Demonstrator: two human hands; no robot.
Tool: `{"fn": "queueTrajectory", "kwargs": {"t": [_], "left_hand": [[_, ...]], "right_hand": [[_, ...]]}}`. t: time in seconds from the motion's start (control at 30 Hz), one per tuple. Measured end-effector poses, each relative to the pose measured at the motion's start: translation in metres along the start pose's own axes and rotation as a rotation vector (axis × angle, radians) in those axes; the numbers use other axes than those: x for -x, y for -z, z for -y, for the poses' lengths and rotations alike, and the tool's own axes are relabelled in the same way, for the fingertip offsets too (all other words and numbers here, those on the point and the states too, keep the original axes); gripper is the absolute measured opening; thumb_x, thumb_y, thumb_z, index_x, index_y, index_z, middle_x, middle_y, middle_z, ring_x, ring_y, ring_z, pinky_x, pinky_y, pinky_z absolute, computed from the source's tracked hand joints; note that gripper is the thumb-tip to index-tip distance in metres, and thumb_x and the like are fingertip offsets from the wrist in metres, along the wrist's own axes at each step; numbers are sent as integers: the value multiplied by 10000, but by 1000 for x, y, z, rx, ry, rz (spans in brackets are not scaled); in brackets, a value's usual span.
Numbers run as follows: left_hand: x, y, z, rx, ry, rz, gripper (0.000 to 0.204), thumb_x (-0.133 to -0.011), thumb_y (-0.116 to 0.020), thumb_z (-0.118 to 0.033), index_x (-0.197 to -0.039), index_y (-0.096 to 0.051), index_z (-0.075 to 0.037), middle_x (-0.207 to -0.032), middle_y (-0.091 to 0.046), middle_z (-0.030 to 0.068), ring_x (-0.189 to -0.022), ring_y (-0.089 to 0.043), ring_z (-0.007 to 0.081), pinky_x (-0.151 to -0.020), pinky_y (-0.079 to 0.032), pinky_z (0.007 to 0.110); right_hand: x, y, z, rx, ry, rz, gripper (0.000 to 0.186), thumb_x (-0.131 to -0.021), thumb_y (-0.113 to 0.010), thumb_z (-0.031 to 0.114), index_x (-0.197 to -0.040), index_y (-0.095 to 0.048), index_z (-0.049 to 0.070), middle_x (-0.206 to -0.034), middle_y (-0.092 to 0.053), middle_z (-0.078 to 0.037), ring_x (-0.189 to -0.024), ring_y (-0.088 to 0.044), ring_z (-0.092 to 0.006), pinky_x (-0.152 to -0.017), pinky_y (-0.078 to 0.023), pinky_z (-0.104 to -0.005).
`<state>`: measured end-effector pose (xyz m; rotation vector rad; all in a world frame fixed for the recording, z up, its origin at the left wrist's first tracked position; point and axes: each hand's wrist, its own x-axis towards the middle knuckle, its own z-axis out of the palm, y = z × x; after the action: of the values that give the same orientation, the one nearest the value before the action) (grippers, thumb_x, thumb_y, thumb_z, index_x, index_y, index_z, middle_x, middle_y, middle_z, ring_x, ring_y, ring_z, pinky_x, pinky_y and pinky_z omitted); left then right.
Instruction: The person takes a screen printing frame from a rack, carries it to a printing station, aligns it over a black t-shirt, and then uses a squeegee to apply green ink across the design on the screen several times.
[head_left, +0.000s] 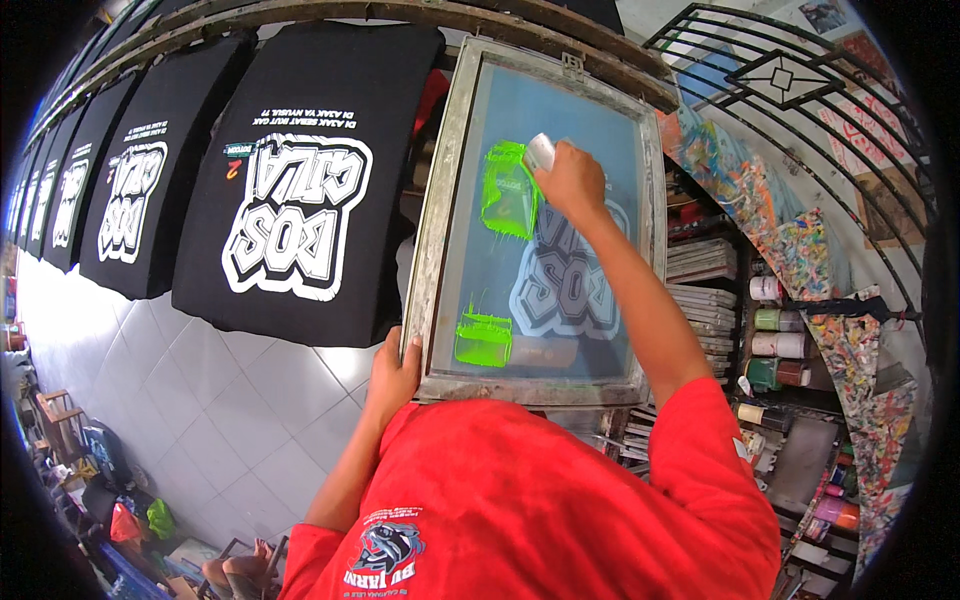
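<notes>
A screen-printing frame (445, 250) with translucent blue mesh lies in front of me, a pale lettered design showing through it. My left hand (393, 372) grips its lower left edge. My right hand (572, 182) holds a small white scraper-like tool (540, 150) at the upper right of a bright green ink patch (505, 210). A second green patch (483, 345) sits near the mesh's lower left. Beside the frame, a black T-shirt (300, 85) with white and grey lettering is spread flat on a board.
More printed black shirts (118, 200) line the rail leftward over a tiled floor (250, 420). At right are stacked screens (698, 300), paint containers (778, 343), a paint-splattered strip (840, 365) and a black metal grille (785, 80). Another person's bare legs (240, 570) show at lower left, among bags.
</notes>
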<state>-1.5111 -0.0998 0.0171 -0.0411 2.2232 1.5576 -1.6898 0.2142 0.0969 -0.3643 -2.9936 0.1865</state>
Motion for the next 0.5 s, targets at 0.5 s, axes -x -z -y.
{"fn": "queueTrajectory", "kwargs": {"t": [0.5], "left_hand": [[0, 2, -10, 4, 33, 22, 275, -950, -471, -247, -1010, -526, 16, -806, -609, 246, -764, -600, 403, -696, -453, 450]], "right_hand": [[-33, -3, -9, -111, 343, 26, 224, -728, -685, 187, -937, -644, 119, -855, -666, -117, -826, -628, -333, -692, -488, -439]]}}
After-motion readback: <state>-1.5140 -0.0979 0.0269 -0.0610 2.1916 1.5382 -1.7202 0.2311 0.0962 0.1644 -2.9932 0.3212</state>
